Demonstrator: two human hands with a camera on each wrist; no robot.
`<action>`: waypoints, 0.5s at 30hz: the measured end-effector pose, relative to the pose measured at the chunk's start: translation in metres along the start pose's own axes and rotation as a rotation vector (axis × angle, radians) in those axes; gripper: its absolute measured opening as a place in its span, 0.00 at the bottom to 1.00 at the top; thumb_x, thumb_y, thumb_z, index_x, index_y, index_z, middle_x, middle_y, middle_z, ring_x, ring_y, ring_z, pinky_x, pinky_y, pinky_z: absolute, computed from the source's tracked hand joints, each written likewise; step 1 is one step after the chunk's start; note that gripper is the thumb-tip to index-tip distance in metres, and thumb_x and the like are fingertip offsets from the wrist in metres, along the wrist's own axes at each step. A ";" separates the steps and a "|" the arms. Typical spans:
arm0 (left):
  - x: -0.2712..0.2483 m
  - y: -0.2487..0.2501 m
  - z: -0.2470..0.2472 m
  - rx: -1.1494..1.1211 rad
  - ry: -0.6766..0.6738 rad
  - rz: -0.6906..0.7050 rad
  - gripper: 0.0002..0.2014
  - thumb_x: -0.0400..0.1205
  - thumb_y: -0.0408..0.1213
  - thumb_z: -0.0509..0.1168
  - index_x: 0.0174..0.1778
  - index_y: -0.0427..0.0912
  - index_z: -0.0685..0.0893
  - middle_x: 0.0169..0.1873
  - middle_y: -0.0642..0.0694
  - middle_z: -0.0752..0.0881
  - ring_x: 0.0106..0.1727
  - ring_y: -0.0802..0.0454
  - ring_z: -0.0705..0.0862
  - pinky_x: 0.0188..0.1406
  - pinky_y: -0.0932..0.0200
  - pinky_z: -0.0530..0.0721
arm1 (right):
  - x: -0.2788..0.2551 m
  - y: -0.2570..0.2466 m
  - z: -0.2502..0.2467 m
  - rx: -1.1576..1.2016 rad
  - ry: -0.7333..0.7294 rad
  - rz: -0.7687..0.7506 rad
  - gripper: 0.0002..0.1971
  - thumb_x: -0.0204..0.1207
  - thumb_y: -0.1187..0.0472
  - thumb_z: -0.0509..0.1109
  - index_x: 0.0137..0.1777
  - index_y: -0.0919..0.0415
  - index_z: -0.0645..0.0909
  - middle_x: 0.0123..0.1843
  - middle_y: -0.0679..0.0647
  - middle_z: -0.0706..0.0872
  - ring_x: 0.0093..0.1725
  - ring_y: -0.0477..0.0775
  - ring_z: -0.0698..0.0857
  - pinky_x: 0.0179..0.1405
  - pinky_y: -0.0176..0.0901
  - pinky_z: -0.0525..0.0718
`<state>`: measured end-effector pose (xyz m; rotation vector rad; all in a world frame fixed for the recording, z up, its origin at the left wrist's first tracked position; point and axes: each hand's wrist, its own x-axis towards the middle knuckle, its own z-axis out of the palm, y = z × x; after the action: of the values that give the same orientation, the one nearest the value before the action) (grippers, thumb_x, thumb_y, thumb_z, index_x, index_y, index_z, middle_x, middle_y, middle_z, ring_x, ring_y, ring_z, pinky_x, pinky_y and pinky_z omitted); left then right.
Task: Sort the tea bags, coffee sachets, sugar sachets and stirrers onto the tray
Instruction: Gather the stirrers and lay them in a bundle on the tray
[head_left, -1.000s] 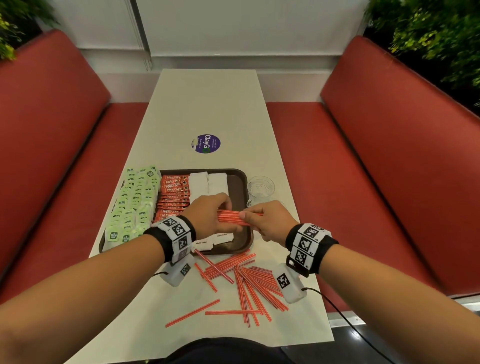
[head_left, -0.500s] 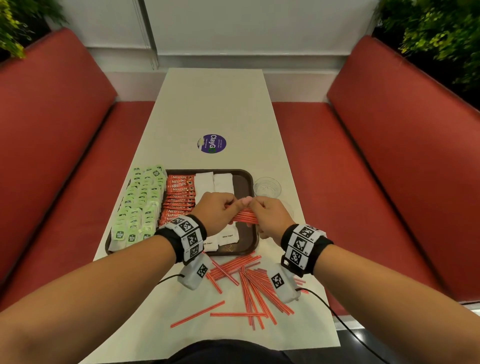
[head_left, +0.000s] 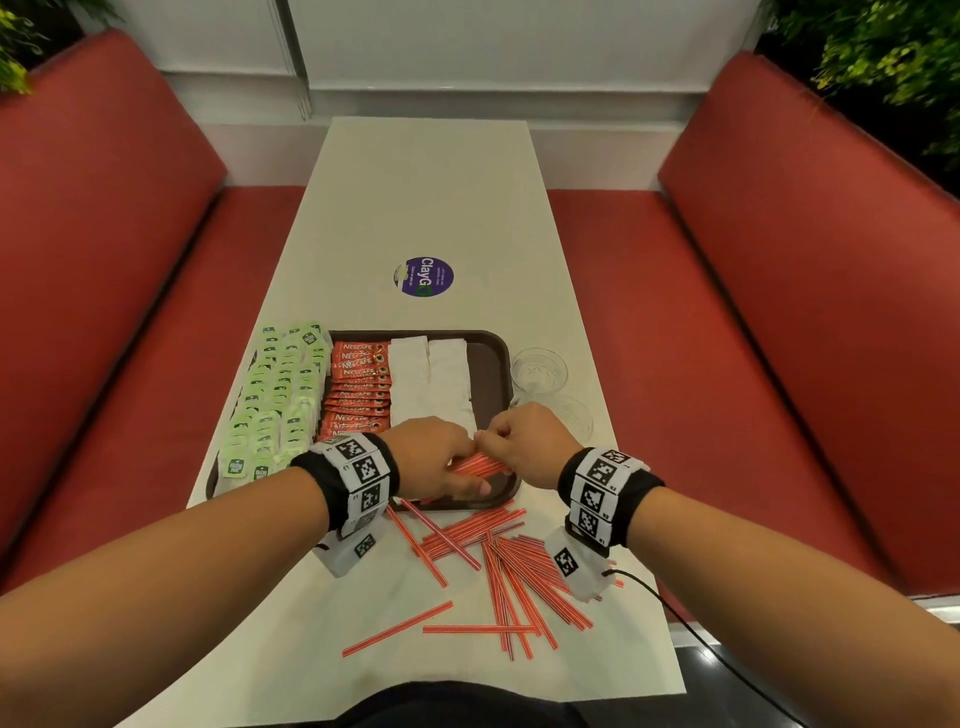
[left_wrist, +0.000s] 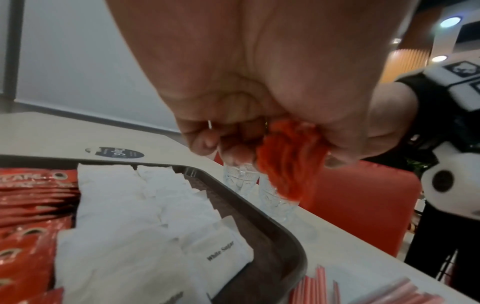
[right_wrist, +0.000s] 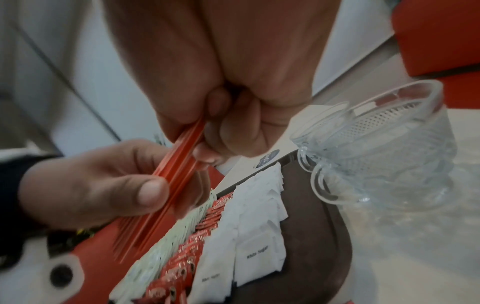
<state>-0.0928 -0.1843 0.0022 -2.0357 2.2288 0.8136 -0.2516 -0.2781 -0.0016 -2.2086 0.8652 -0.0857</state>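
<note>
A brown tray (head_left: 493, 358) holds rows of green tea bags (head_left: 280, 389), red coffee sachets (head_left: 358, 389) and white sugar sachets (head_left: 431, 379). Both hands meet over the tray's near right corner around one bundle of red stirrers (head_left: 480, 464). My left hand (head_left: 441, 457) grips the bundle's left end (left_wrist: 288, 162). My right hand (head_left: 524, 447) pinches its right end (right_wrist: 182, 160). Several loose stirrers (head_left: 498, 566) lie scattered on the table in front of the tray.
Two clear glass cups (head_left: 540, 371) stand just right of the tray, close to my right hand (right_wrist: 376, 148). A round purple sticker (head_left: 423, 277) marks the table beyond. Red bench seats (head_left: 779, 291) flank the narrow white table (head_left: 426, 197).
Both hands, holding the stirrer bundle between them, have drifted nearer and slightly lower, from above the sugar sachets to the tray's near right corner. The head view shifted a little.
</note>
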 end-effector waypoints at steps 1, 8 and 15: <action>0.001 0.000 0.002 -0.013 -0.031 0.009 0.22 0.80 0.65 0.63 0.52 0.49 0.85 0.42 0.51 0.87 0.40 0.54 0.84 0.35 0.62 0.76 | 0.000 0.000 0.002 -0.015 -0.025 -0.023 0.20 0.82 0.56 0.69 0.34 0.71 0.83 0.32 0.66 0.85 0.28 0.50 0.75 0.28 0.42 0.71; 0.008 -0.007 0.011 0.038 -0.137 0.026 0.18 0.82 0.57 0.66 0.50 0.44 0.86 0.34 0.51 0.83 0.32 0.56 0.79 0.30 0.64 0.71 | -0.009 -0.004 0.010 0.022 0.013 -0.014 0.21 0.87 0.47 0.63 0.40 0.63 0.83 0.35 0.53 0.84 0.34 0.47 0.78 0.35 0.39 0.75; 0.021 -0.032 0.004 0.046 -0.143 -0.134 0.17 0.83 0.57 0.65 0.43 0.45 0.81 0.36 0.47 0.85 0.35 0.50 0.84 0.34 0.59 0.80 | -0.024 0.026 0.020 0.018 -0.108 0.216 0.31 0.90 0.44 0.52 0.43 0.69 0.86 0.39 0.61 0.90 0.37 0.57 0.87 0.43 0.49 0.85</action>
<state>-0.0671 -0.2025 -0.0202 -2.0107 1.9950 0.8579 -0.2784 -0.2638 -0.0282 -2.0688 1.0319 0.1276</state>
